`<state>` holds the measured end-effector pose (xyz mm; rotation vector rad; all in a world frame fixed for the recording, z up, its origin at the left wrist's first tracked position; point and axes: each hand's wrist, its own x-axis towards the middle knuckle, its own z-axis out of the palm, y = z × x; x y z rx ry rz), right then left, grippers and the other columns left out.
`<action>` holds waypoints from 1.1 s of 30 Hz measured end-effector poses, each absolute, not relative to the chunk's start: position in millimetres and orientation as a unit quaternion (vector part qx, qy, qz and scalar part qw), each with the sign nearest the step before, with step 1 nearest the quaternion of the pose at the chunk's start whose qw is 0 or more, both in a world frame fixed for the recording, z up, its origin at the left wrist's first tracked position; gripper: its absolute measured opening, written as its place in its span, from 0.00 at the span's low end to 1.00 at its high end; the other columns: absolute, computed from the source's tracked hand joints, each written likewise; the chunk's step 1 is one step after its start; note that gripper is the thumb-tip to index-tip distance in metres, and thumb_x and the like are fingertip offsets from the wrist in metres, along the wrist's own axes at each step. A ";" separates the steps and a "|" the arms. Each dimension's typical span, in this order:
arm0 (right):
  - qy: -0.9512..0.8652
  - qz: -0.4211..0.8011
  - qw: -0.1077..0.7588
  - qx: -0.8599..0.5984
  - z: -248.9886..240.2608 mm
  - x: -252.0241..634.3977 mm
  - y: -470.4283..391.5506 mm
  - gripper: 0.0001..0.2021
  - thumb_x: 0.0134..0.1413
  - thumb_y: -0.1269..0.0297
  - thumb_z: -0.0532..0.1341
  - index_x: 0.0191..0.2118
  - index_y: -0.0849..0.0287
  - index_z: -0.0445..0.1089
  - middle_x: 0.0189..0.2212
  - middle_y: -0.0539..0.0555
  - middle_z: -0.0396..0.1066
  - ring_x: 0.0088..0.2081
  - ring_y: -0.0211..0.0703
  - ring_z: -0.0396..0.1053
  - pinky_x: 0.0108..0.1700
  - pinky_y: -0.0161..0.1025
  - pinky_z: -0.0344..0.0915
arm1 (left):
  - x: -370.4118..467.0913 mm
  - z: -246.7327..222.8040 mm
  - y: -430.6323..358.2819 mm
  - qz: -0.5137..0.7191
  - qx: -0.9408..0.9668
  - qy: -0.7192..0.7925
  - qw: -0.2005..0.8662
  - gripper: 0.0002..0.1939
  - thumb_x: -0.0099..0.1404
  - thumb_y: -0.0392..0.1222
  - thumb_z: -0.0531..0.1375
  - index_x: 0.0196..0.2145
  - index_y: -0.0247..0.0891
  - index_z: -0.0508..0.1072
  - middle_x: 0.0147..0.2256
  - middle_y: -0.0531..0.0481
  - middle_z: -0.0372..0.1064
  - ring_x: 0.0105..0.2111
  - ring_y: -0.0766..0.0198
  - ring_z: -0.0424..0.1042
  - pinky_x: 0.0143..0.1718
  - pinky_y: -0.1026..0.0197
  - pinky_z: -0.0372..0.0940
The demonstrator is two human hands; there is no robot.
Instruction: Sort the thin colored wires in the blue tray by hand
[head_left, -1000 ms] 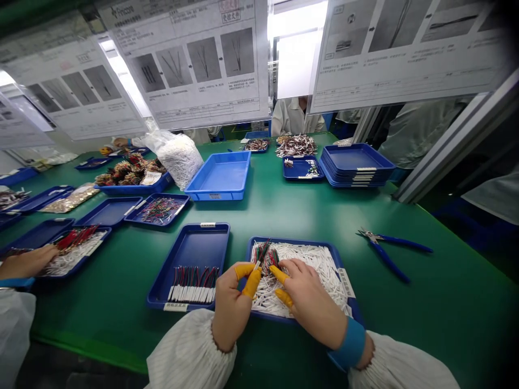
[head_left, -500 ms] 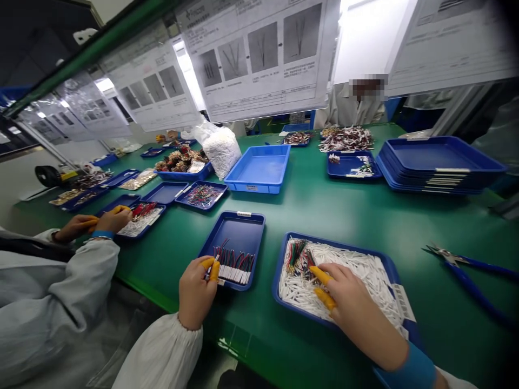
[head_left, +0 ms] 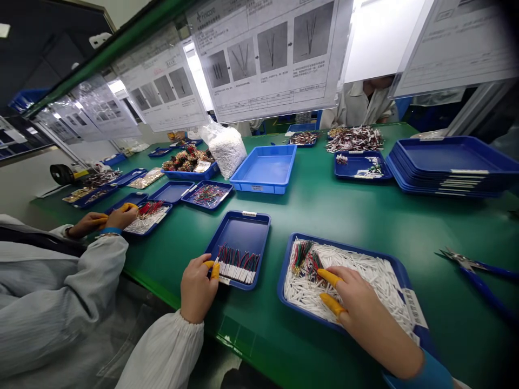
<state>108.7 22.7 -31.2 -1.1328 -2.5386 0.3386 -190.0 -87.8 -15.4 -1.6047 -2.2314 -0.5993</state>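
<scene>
My left hand [head_left: 199, 286], with yellow finger covers, pinches at the lower left corner of a blue tray [head_left: 239, 227]; a small white piece shows at its fingertips. In that tray lies a row of white sleeves with red, green and dark wires [head_left: 239, 262]. Over the right tray [head_left: 399, 265], my right hand [head_left: 344, 294] has thumb and forefinger apart, the forefinger touching wire bundles [head_left: 314, 265]. Around them, loose white sleeves [head_left: 365, 270] fill the tray.
Blue-handled pliers [head_left: 466, 265] lie at the right. Behind stand a light blue bin [head_left: 263, 165], a bag of white pieces [head_left: 227, 148] and stacked blue trays [head_left: 450, 156]. At the left, a co-worker's hands [head_left: 121, 216] are over another tray. Paper sheets hang above.
The view has shifted slightly, so most things appear further right. My left fingers are now at the row's left end, and the wire that stuck up there no longer does.
</scene>
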 end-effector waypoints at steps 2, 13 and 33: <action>-0.893 0.124 0.169 -0.399 -31.1 109.3 22.7 0.18 0.45 0.75 0.52 0.44 0.66 0.68 0.44 0.65 0.66 0.47 0.57 0.61 0.48 0.54 0.61 | -189.9 -14.6 -88.2 -0.207 -0.565 -0.783 0.157 0.08 0.54 0.35 0.53 0.26 0.35 0.72 0.38 0.39 0.72 0.39 0.50 0.69 0.40 0.50 0.65; -0.892 0.118 0.170 -0.401 -32.0 110.4 21.0 0.14 0.44 0.74 0.54 0.38 0.63 0.71 0.46 0.63 0.65 0.49 0.60 0.59 0.50 0.58 0.58 | -197.9 -6.2 -88.3 -0.240 -0.540 -0.795 0.138 0.10 0.57 0.36 0.51 0.32 0.35 0.72 0.38 0.41 0.72 0.39 0.54 0.70 0.41 0.54 0.65; -0.878 0.158 0.196 -0.406 -24.6 109.6 20.0 0.19 0.39 0.80 0.54 0.40 0.61 0.70 0.41 0.60 0.68 0.47 0.56 0.61 0.50 0.55 0.59 | -188.9 -3.4 -78.9 -0.227 -0.536 -0.809 0.088 0.17 0.58 0.35 0.48 0.44 0.35 0.68 0.34 0.45 0.75 0.26 0.60 0.74 0.24 0.64 0.65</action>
